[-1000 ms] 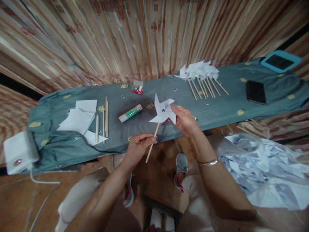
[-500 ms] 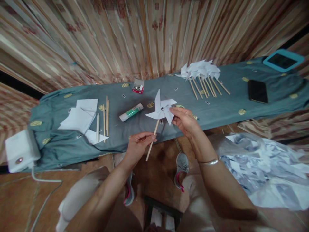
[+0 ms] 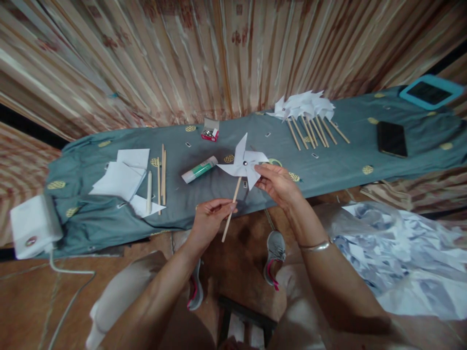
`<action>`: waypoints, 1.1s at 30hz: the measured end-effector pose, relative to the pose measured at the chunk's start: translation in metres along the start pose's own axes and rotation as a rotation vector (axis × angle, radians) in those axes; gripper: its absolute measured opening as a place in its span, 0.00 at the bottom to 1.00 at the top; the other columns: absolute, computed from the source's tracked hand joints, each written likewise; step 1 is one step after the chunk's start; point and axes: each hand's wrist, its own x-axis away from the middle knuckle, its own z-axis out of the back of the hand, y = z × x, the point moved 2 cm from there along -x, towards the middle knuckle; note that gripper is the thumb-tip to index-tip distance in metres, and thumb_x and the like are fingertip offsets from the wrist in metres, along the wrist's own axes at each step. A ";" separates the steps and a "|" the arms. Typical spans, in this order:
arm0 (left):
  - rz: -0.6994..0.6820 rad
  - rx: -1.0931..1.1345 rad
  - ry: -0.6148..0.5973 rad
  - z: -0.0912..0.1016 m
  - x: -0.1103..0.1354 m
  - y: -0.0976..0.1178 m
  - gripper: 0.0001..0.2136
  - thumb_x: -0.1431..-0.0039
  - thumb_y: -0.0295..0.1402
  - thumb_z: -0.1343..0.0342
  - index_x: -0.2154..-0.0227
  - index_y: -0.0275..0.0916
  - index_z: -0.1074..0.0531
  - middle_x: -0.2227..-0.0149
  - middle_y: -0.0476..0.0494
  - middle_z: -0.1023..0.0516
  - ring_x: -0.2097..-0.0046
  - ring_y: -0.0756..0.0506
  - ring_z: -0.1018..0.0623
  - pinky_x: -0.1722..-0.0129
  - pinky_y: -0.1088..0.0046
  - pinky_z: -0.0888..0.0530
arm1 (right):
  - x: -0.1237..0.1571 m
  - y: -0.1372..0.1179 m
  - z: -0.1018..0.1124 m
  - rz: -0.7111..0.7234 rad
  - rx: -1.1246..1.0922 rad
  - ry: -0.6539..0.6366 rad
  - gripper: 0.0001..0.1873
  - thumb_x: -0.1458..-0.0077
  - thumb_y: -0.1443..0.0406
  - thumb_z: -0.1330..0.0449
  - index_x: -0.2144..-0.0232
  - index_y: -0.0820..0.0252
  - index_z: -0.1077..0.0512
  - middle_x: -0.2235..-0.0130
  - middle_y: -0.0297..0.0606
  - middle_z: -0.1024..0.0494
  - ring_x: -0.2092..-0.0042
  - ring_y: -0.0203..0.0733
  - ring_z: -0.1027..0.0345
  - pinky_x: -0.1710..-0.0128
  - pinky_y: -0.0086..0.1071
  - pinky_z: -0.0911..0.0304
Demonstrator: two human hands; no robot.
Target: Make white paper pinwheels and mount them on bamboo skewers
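My left hand (image 3: 211, 218) is closed in a pinch round the wooden stick (image 3: 229, 214) of a white paper pinwheel (image 3: 242, 163) with a metal pin at its centre. My right hand (image 3: 277, 182) holds a lower right blade of the pinwheel between its fingertips. Both hands hover over the near edge of a long table under a grey-blue cloth (image 3: 328, 160).
On the cloth lie a glue stick (image 3: 199, 169), a small red box of pins (image 3: 210, 130), loose sticks (image 3: 161, 177), white paper squares (image 3: 122, 177), a pile of finished pinwheels (image 3: 308, 114), a black phone (image 3: 391, 139) and a blue-cased tablet (image 3: 430, 91). A white device (image 3: 32, 226) sits far left, crumpled plastic (image 3: 401, 253) at right.
The pinwheel's paper head has turned under my right fingers, its blades pointing differently. Both hands stay nearly where they were.
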 end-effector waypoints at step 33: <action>-0.054 -0.072 0.024 -0.002 -0.010 0.000 0.14 0.62 0.42 0.30 0.74 0.38 0.20 0.75 0.45 0.19 0.70 0.46 0.21 0.65 0.72 0.27 | 0.003 0.011 -0.018 0.040 0.050 0.031 0.24 0.76 0.48 0.26 0.85 0.58 0.28 0.80 0.29 0.27 0.75 0.32 0.32 0.74 0.27 0.39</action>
